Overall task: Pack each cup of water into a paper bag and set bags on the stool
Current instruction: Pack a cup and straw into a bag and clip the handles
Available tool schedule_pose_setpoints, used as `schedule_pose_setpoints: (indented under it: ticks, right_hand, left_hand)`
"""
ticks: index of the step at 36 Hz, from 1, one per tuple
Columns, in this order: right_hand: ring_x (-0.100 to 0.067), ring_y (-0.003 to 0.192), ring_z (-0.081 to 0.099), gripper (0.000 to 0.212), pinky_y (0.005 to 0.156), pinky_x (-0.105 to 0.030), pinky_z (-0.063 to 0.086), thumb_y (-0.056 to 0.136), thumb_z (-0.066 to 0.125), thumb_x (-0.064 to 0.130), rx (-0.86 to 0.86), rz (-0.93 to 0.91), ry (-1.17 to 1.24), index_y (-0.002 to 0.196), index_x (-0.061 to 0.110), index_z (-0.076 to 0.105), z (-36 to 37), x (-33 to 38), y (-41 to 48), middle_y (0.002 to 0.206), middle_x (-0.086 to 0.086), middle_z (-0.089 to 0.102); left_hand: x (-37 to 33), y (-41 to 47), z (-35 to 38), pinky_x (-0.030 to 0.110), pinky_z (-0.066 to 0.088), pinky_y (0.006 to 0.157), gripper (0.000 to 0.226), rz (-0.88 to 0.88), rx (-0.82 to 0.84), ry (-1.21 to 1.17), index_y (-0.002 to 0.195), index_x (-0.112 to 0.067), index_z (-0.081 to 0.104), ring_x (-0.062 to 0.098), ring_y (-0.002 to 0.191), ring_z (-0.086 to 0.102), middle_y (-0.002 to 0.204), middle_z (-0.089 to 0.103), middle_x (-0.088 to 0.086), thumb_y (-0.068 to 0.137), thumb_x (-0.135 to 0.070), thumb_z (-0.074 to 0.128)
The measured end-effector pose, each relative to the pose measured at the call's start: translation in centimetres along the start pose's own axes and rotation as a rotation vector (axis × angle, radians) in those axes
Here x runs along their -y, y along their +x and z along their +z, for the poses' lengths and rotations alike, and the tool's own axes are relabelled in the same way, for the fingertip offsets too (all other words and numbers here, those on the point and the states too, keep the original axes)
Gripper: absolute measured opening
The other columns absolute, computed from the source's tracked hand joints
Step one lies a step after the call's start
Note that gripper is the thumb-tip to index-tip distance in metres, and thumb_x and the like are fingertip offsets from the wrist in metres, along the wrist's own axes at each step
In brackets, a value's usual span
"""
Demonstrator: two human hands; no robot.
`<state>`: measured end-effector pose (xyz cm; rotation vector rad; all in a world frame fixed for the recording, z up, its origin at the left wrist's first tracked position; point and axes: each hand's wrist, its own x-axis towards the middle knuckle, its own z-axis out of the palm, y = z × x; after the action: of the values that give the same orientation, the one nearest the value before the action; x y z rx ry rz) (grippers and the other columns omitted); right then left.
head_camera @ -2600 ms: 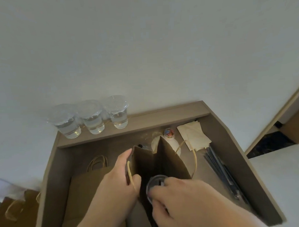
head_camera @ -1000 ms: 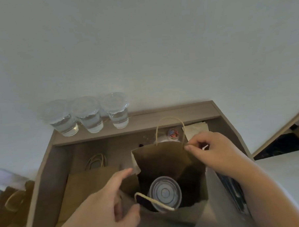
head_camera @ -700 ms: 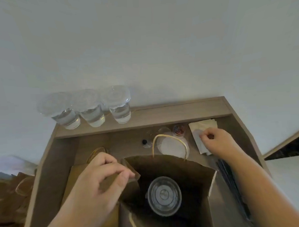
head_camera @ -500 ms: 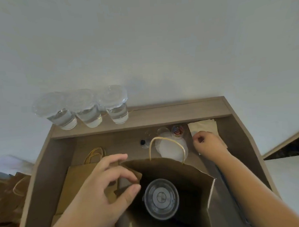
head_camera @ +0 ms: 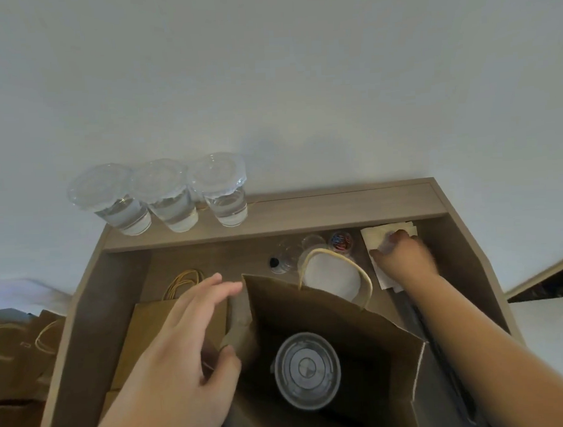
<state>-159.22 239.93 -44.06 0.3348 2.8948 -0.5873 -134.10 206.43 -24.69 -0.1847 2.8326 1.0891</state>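
Observation:
An open brown paper bag [head_camera: 326, 311] stands in the wooden recess, and a lidded cup of water [head_camera: 306, 368] sits upright at its bottom. My left hand [head_camera: 180, 353] pinches the bag's left wall, thumb inside and fingers outside. My right hand [head_camera: 404, 259], blurred, reaches past the bag to the napkin stack [head_camera: 373, 236] at the back right, its fingertips closing on a napkin. Three more lidded cups of water [head_camera: 125, 210] [head_camera: 173, 208] [head_camera: 226, 202] stand in a row on the back ledge [head_camera: 338, 207].
Flat folded paper bags [head_camera: 149, 322] lie to the left of the open bag. Behind it are a white round lid [head_camera: 331, 277], a small jar of coloured clips [head_camera: 341, 242] and dark straws [head_camera: 417, 317] along the right wall. More brown bags [head_camera: 15, 351] sit outside at the far left.
My right hand let go of the bag's handle and moved back right onto the napkins. My left hand shifted its hold on the bag's left wall. The cup stays inside.

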Motion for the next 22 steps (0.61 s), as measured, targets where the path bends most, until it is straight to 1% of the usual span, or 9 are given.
schedule_pose_setpoints:
  ticks: [2, 4, 7, 10, 12, 14, 17, 20, 22]
  right_hand:
    - [-0.035, 0.105, 0.064, 0.076, 0.077, -0.041, 0.054, 0.082, 0.072, 0.069, 0.038, 0.017, -0.071, 0.134, 0.019, 0.051, 0.3, -0.6, 0.2, 0.121, -0.014, 0.061]
    - [-0.037, 0.110, 0.063, 0.077, 0.081, -0.043, 0.056, 0.081, 0.074, 0.068, 0.061, 0.010, -0.123, 0.134, 0.018, 0.051, 0.7, -1.0, 0.4, 0.124, -0.014, 0.062]
    - [-0.039, 0.108, 0.063, 0.059, 0.083, -0.044, 0.056, 0.088, 0.068, 0.057, 0.056, 0.006, -0.107, 0.130, 0.017, 0.055, 0.7, -1.1, 0.5, 0.122, -0.016, 0.062]
    - [-0.039, 0.106, 0.062, 0.036, 0.083, -0.044, 0.054, 0.098, 0.053, 0.042, 0.057, -0.021, -0.099, 0.123, 0.018, 0.058, 0.6, -1.3, 0.5, 0.118, -0.016, 0.063]
    - [-0.038, 0.102, 0.061, 0.030, 0.083, -0.044, 0.056, 0.099, 0.043, 0.030, 0.043, -0.047, -0.100, 0.119, 0.015, 0.058, 0.7, -1.8, 0.5, 0.115, -0.018, 0.065]
    - [-0.033, 0.101, 0.061, 0.031, 0.079, -0.040, 0.054, 0.100, 0.049, 0.033, 0.020, -0.056, -0.087, 0.122, 0.014, 0.059, 0.9, -2.3, 0.4, 0.116, -0.016, 0.066]
    - [-0.034, 0.113, 0.061, 0.058, 0.083, -0.040, 0.052, 0.092, 0.071, 0.053, 0.015, -0.051, -0.077, 0.136, 0.017, 0.057, 1.2, -2.7, -0.1, 0.126, -0.014, 0.064]
    - [-0.038, 0.123, 0.058, 0.065, 0.094, -0.045, 0.053, 0.093, 0.075, 0.046, 0.020, -0.039, -0.027, 0.149, 0.020, 0.053, 1.4, -2.8, -0.3, 0.138, -0.017, 0.058]
    - [-0.040, 0.126, 0.056, 0.060, 0.098, -0.047, 0.053, 0.099, 0.068, 0.040, 0.013, -0.044, 0.009, 0.153, 0.019, 0.052, 1.3, -2.8, -0.3, 0.140, -0.020, 0.057]
  left_hand:
    - [0.0, -0.1, 0.0, 0.015, 0.056, 0.067, 0.081, 0.006, -0.006, -0.024, 0.134, -0.071, 0.035, 0.008, 0.079, 0.068, 0.147, 0.024, -0.051, 0.089, -0.018, 0.076]
    - [0.1, 0.0, 0.1, 0.016, 0.057, 0.068, 0.079, 0.024, -0.010, -0.045, 0.134, -0.071, 0.036, 0.006, 0.084, 0.068, 0.147, 0.025, -0.050, 0.090, -0.019, 0.075]
    - [0.5, 0.1, 0.3, 0.014, 0.057, 0.069, 0.074, 0.061, -0.027, -0.090, 0.135, -0.070, 0.038, -0.002, 0.099, 0.066, 0.146, 0.030, -0.048, 0.092, -0.021, 0.072]
    - [0.6, 0.1, 0.5, 0.003, 0.051, 0.073, 0.073, 0.088, -0.037, -0.138, 0.136, -0.070, 0.039, -0.012, 0.111, 0.061, 0.145, 0.033, -0.048, 0.094, -0.020, 0.071]
    - [0.6, 0.1, 0.6, -0.004, 0.047, 0.076, 0.074, 0.099, -0.031, -0.155, 0.137, -0.068, 0.040, -0.015, 0.112, 0.061, 0.146, 0.034, -0.047, 0.094, -0.017, 0.071]
    - [0.5, 0.1, 0.6, -0.005, 0.045, 0.080, 0.076, 0.108, -0.031, -0.165, 0.138, -0.067, 0.041, -0.016, 0.113, 0.061, 0.148, 0.034, -0.046, 0.093, -0.015, 0.071]
    - [0.3, 0.0, 0.7, 0.001, 0.047, 0.088, 0.079, 0.133, -0.036, -0.156, 0.139, -0.067, 0.041, -0.021, 0.118, 0.056, 0.150, 0.033, -0.045, 0.093, -0.012, 0.072]
    - [0.0, -0.2, 0.7, -0.003, 0.040, 0.093, 0.084, 0.177, -0.021, -0.121, 0.141, -0.065, 0.042, -0.025, 0.129, 0.043, 0.154, 0.032, -0.041, 0.090, -0.006, 0.073]
    - [0.0, -0.3, 0.7, -0.005, 0.038, 0.092, 0.086, 0.206, -0.015, -0.125, 0.142, -0.060, 0.045, -0.023, 0.130, 0.046, 0.159, 0.033, -0.035, 0.088, 0.001, 0.073]
